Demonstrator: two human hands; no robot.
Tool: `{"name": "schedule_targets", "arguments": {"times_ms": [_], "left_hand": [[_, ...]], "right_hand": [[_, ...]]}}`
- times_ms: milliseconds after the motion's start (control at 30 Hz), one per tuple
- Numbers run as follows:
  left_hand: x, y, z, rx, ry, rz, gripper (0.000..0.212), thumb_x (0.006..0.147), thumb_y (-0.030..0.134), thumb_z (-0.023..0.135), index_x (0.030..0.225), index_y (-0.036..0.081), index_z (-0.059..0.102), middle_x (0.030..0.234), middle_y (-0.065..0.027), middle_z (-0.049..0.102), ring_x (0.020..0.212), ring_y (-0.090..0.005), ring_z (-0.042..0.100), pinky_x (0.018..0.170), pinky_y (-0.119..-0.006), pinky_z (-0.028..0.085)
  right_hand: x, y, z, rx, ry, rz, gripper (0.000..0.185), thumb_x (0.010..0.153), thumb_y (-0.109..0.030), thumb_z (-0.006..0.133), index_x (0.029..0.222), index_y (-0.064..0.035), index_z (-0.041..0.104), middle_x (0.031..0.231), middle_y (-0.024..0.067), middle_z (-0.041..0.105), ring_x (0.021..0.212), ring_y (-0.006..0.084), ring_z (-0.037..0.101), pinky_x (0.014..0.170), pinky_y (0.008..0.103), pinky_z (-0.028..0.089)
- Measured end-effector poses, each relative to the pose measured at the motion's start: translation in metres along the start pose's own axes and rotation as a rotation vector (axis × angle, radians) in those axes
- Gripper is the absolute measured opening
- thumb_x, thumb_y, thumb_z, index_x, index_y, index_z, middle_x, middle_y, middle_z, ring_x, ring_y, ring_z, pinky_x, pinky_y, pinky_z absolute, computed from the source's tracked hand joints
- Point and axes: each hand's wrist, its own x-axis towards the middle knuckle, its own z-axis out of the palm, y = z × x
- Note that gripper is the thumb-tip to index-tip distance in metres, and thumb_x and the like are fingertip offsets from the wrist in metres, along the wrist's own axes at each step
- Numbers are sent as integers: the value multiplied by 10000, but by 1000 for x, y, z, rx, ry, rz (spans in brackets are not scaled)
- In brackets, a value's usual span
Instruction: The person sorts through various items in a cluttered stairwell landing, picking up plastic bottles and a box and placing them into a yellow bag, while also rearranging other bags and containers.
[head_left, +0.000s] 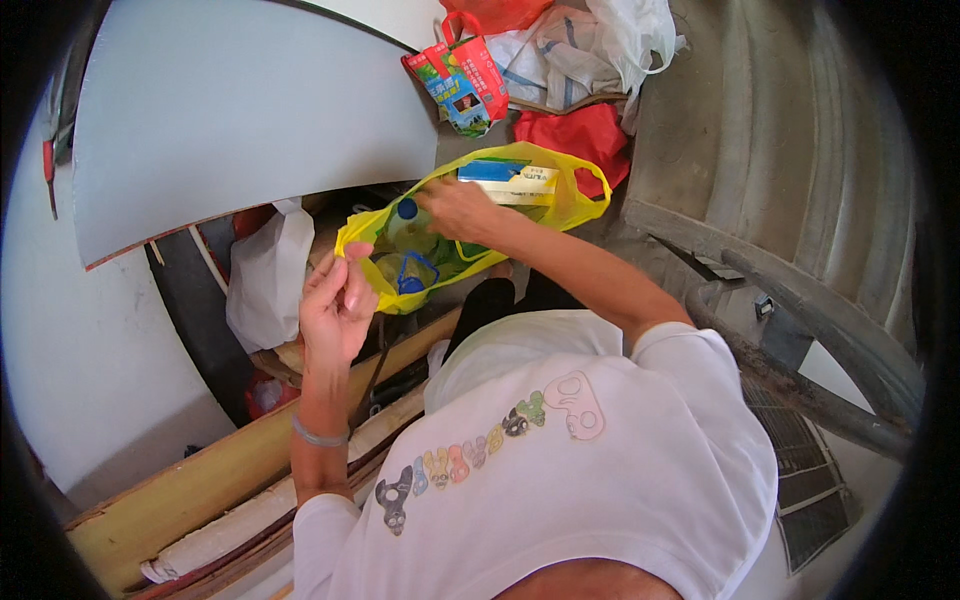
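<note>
A yellow plastic bag (579, 155) gapes in front of me. My left hand (336, 304) pinches its near-left rim between thumb and fingers. Inside lies a large transparent plastic bottle (411, 237) with a dark blue cap (407, 208). Lower in the bag, a second transparent container (390, 264) has a blue handle (417, 271). A blue and white carton (517, 182) bearing writing rests at the far side. My right hand (461, 211) reaches over the opening, its fingers beside the blue cap. Those fingertips are partly hidden, so a grip cannot be made out.
A red printed carrier bag (465, 84), red fabric (581, 142) and white woven sacks (570, 60) lie beyond. At left, a white plastic bag (270, 281) hangs under a pale panel (255, 112). Wooden boards (195, 510) run lower left; a metal rail (795, 390) crosses the right.
</note>
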Motion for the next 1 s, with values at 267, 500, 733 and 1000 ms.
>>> {"name": "schedule_targets", "arguments": {"times_ms": [267, 500, 733, 1000], "left_hand": [[-15, 16, -16, -46, 23, 228, 260, 889, 164, 372, 1037, -10, 495, 558, 8, 368, 421, -64, 226, 425, -208, 197], [-13, -5, -6, -166, 29, 70, 253, 889, 178, 369, 1015, 0, 498, 544, 12, 353, 417, -65, 229, 421, -210, 196], [-7, -7, 5, -118, -8, 72, 257, 908, 180, 327, 1038, 3, 462, 551, 17, 355, 412, -59, 238, 431, -208, 211], [-11, -8, 10, -95, 87, 47, 235, 886, 176, 374, 993, 9, 501, 522, 18, 346, 410, -68, 236, 424, -213, 202]], "right_hand": [[-38, -30, -10, 204, -498, -180, 196, 639, -86, 559, 821, -20, 594, 946, 212, 530, 771, 343, 577, 645, 416, 491], [-60, -25, 5, 76, -615, 28, 156, 639, -75, 556, 776, -13, 598, 847, 210, 533, 808, 352, 570, 665, 395, 488], [-9, -30, -22, 254, -278, 322, 622, 637, -408, 676, 1069, -39, 423, 893, 207, 543, 838, 347, 560, 663, 432, 472], [14, -36, 1, 253, -286, 450, 671, 657, -502, 628, 1048, -28, 359, 827, 281, 537, 776, 374, 562, 649, 440, 461]]}}
